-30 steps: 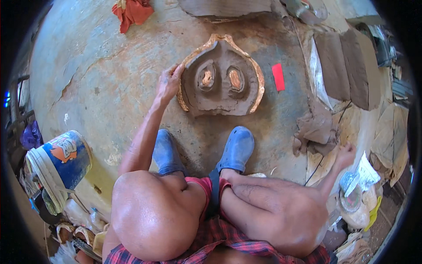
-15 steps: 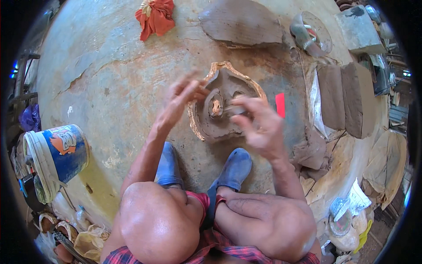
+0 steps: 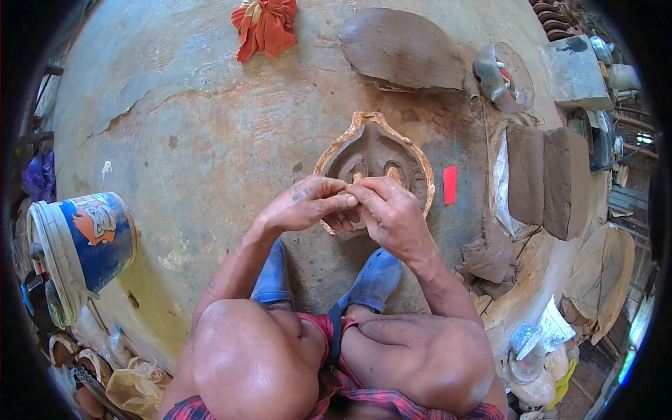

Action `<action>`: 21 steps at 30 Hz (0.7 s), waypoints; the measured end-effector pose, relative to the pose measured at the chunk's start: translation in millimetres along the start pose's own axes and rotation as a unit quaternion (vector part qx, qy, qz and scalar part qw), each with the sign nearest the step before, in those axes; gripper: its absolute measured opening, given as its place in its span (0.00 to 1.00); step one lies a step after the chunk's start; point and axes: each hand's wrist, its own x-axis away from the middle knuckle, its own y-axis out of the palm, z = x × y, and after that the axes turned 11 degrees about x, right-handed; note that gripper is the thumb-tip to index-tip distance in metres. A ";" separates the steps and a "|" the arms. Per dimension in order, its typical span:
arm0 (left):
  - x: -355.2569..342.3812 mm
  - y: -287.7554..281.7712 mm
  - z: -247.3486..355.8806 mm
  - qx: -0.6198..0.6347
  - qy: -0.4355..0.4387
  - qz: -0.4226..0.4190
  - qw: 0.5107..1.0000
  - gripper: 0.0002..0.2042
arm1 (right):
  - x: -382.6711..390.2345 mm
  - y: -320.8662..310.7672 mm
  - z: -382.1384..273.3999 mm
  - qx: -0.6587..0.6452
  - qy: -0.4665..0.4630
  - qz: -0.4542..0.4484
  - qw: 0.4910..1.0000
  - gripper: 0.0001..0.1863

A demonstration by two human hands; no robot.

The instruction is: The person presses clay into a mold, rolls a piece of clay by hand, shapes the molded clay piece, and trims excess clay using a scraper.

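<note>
A tan, rough-rimmed mold [image 3: 424, 168] lies on the floor between my blue clogs [image 3: 372, 278] and the clay slab behind it, lined with grey clay around two raised oval shapes. My left hand [image 3: 315, 203] and my right hand [image 3: 385, 210] meet over its near part, fingertips pinched together. What they hold, if anything, is hidden by the fingers. A red strip [image 3: 449, 185] lies just right of the mold.
At the back are a red cloth [image 3: 266, 31], a clay slab [image 3: 399, 49], a metal piece [image 3: 490, 73] and a grey block [image 3: 574, 73]. Clay blocks [image 3: 563, 182] and clay scraps [image 3: 483, 259] sit at right. A white-blue bucket [image 3: 98, 245] stands left; assorted items crowd both edges.
My left hand has left the mold's left rim. My right hand has come up from the right side to join it above the mold. The view has shifted, so the floor appears lower.
</note>
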 end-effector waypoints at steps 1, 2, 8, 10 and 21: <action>-0.8 -1.5 -3.7 0.013 0.018 0.013 1.000 0.17 | -3.1 0.5 1.6 0.010 -0.002 -0.009 1.000 0.16; 0.0 -5.3 -4.0 0.018 0.019 0.013 1.000 0.17 | -6.7 -0.5 1.7 0.010 -0.002 -0.014 1.000 0.16; 6.4 -43.6 -12.8 0.101 0.096 0.114 0.984 0.13 | -31.3 3.6 17.7 -0.115 0.129 0.059 0.983 0.11; -16.8 -60.2 -26.7 0.069 0.128 0.189 0.971 0.13 | -35.4 -7.5 50.7 -0.072 0.233 0.113 0.963 0.12; -65.4 -35.7 -105.5 -0.129 0.271 0.447 0.842 0.11 | -86.4 45.1 127.4 0.157 0.130 -0.088 0.975 0.12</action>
